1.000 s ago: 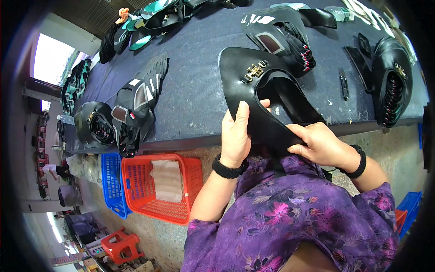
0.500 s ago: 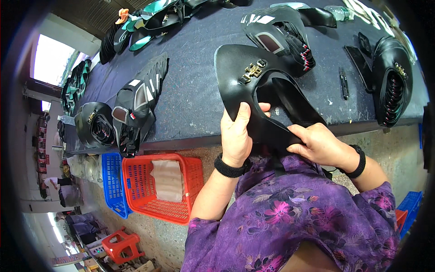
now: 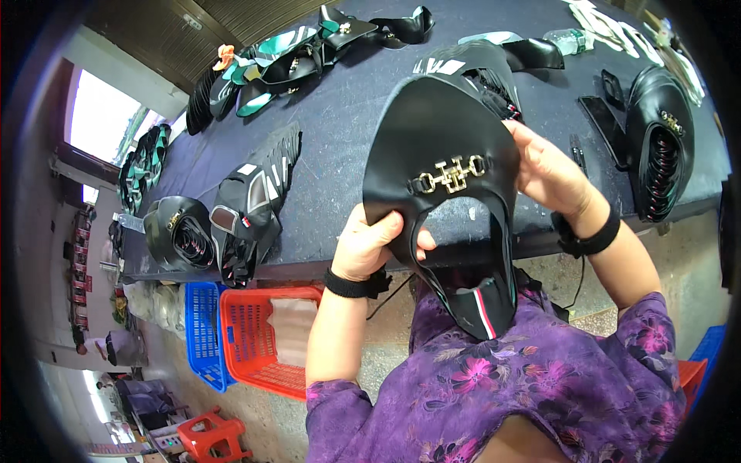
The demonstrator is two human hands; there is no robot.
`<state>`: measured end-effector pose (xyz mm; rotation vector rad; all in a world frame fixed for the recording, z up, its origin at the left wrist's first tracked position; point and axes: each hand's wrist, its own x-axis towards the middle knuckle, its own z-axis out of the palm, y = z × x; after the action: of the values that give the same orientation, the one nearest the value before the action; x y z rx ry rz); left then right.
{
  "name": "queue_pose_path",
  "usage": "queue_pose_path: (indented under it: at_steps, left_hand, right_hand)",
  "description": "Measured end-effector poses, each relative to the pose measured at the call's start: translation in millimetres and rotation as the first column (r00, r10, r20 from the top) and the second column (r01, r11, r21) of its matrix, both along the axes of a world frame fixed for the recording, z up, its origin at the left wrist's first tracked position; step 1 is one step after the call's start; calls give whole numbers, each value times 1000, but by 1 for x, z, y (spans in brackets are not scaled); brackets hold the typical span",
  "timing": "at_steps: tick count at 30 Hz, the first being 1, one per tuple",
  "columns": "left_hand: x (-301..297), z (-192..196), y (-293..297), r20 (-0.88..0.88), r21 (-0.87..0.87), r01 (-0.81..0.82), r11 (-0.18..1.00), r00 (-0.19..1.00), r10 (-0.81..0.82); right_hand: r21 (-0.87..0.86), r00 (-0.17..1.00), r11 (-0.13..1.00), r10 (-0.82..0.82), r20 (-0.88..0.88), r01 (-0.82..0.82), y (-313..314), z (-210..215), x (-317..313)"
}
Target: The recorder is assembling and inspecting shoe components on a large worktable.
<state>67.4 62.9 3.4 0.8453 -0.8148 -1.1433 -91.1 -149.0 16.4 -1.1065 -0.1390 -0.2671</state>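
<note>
A black shoe upper (image 3: 440, 123) with a gold chain ornament is held up in front of me, toe away, its heel end with a striped tab hanging toward my body. My left hand (image 3: 367, 239) grips its left edge, thumb on top and fingertips showing in the opening. On the right side, my right hand (image 3: 549, 171) is closed around the other edge, its fingers partly hidden behind the upper. Just behind, a stack of dark uppers (image 3: 463, 58) lies on the dark cloth-covered table (image 3: 332, 177), partly covered by the held one.
More stacked uppers (image 3: 251, 208) lie at the left, and another stack (image 3: 662, 139) at the right beside a phone (image 3: 603, 127). Loose uppers (image 3: 293, 65) lie along the far side. Below the table edge stand a red basket (image 3: 262, 378) and a blue basket (image 3: 207, 332).
The upper has turned so its ornament faces me and the heel end hangs down. My right hand has moved from the heel end up to the right edge.
</note>
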Motion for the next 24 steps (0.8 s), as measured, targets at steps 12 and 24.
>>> queue_pose_path:
  at_steps: [12,24]
  left_hand:
    - [-12,15,9,50,96,-50,994,998,46]
    - [-16,14,3,34,97,-14,995,999,11]
  right_hand:
    - [190,965,977,139,-221,-98,-4,-18,-28]
    - [-424,954,859,217,-207,-288,-16,-26,-19]
